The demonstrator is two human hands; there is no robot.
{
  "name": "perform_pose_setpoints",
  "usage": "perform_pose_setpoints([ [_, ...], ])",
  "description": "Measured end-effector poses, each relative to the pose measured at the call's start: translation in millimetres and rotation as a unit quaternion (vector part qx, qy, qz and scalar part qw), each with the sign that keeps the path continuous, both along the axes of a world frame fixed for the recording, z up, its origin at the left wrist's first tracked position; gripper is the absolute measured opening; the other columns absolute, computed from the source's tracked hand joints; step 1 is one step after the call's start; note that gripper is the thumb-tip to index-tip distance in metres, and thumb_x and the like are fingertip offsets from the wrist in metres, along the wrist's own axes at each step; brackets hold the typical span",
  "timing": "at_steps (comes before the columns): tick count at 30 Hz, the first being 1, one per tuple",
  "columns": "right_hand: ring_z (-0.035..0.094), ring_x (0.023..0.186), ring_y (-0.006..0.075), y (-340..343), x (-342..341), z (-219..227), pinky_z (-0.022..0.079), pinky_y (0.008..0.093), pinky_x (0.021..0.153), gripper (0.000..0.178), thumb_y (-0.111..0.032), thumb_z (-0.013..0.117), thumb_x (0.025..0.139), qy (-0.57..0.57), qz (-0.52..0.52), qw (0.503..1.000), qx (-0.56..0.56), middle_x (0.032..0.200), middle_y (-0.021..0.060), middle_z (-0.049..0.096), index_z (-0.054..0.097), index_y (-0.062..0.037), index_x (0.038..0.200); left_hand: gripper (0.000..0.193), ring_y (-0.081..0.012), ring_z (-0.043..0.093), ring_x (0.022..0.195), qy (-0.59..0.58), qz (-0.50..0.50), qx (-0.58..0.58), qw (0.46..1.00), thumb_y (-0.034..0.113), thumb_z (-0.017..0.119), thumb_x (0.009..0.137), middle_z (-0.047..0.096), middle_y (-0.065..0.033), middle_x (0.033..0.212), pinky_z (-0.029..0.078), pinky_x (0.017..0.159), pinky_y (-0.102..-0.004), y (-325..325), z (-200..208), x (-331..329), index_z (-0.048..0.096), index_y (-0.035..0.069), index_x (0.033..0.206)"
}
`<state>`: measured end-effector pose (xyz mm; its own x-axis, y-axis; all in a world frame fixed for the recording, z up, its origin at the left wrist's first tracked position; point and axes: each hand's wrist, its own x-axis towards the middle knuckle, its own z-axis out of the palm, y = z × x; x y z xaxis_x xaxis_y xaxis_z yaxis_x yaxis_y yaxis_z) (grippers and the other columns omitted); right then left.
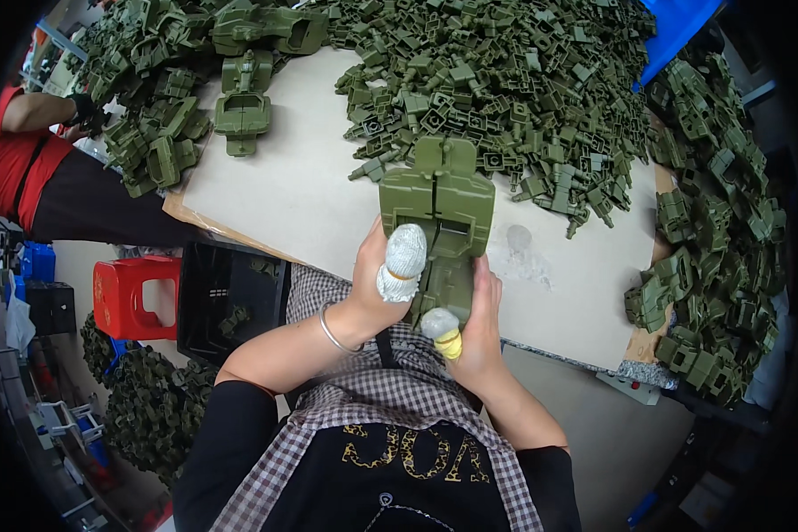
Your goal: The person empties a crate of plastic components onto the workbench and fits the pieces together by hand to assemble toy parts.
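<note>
Between both hands I hold a large olive-green plastic toy vehicle body (452,199) over the table's front edge, its narrow end toward me. My left hand (381,270) grips its left side; a white knitted cover wraps the thumb, and a bangle circles the wrist. My right hand (481,324) is closed round the right side near the lower end, its thumb wrapped in a grey and yellow cover. The undersides of the fingers are partly hidden by the part. Beyond it lies a big heap of small green plastic pieces (505,80).
A similar green body (242,111) lies at the back left beside a pile of larger parts (164,146). More parts (714,186) are heaped on the right. At left are a co-worker in red (27,168), a red stool (137,297) and a black crate (230,341).
</note>
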<state>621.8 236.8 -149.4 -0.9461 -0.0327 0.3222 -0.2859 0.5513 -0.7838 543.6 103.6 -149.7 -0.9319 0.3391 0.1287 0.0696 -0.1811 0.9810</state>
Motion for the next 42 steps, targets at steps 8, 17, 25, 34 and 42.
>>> perform_pose_setpoints([
  [8,0.04,0.096,0.0346,8.7,-4.7,-2.7,0.033,0.0425,0.089,0.091,-0.016,0.069,0.075,0.0,0.009,0.999,0.037,0.109,0.0204,0.044,0.01,0.0079,0.14,0.04,-0.0199,0.056,0.106,-0.057,-0.007,0.011,0.998,-0.006,0.051,0.082,0.057,-0.012,0.114,0.044,0.091,-0.0311,1.9,2.1,-1.2,0.043,-0.003,0.121],
  [17,0.04,0.108,0.0358,12.6,-7.8,17.2,0.031,0.0427,0.097,0.088,-0.008,0.068,0.074,-0.077,0.004,0.996,-0.05,0.119,0.0211,0.042,0.012,0.0073,0.14,0.032,-0.0213,0.059,0.104,-0.025,-0.044,0.006,0.999,0.002,0.043,0.091,0.057,-0.0145,0.117,0.048,0.092,-0.0367,-0.5,-6.0,-10.9,0.046,-0.003,0.123],
  [25,0.042,0.096,0.0327,2.3,-1.4,22.8,0.033,0.042,0.088,0.088,-0.018,0.07,0.076,-0.006,-0.017,1.0,0.016,0.111,0.0203,0.044,0.014,0.0102,0.138,0.034,-0.0211,0.06,0.103,0.086,-0.018,-0.026,0.996,0.0,0.046,0.09,0.058,-0.0139,0.117,0.049,0.091,-0.0352,4.3,15.1,-5.0,0.046,-0.003,0.123],
  [34,0.041,0.094,0.0337,-0.3,-0.4,11.6,0.033,0.0418,0.088,0.089,-0.019,0.069,0.076,0.015,-0.026,0.999,0.039,0.108,0.0209,0.044,0.012,0.0108,0.138,0.041,-0.0196,0.056,0.107,0.021,-0.008,-0.055,0.998,0.004,0.056,0.086,0.056,-0.0123,0.117,0.045,0.092,-0.0322,2.2,1.1,-0.3,0.041,0.0,0.125],
  [42,0.047,0.09,0.0318,14.2,-17.3,57.3,0.04,0.0394,0.081,0.08,-0.019,0.071,0.073,0.097,0.024,0.979,0.178,0.107,0.0171,0.048,0.029,0.0055,0.136,0.061,-0.021,0.05,0.116,-0.189,-0.078,0.074,0.976,0.038,0.056,0.089,0.048,-0.0118,0.129,0.042,0.098,-0.0356,-3.2,15.7,8.3,0.034,0.006,0.136],
])
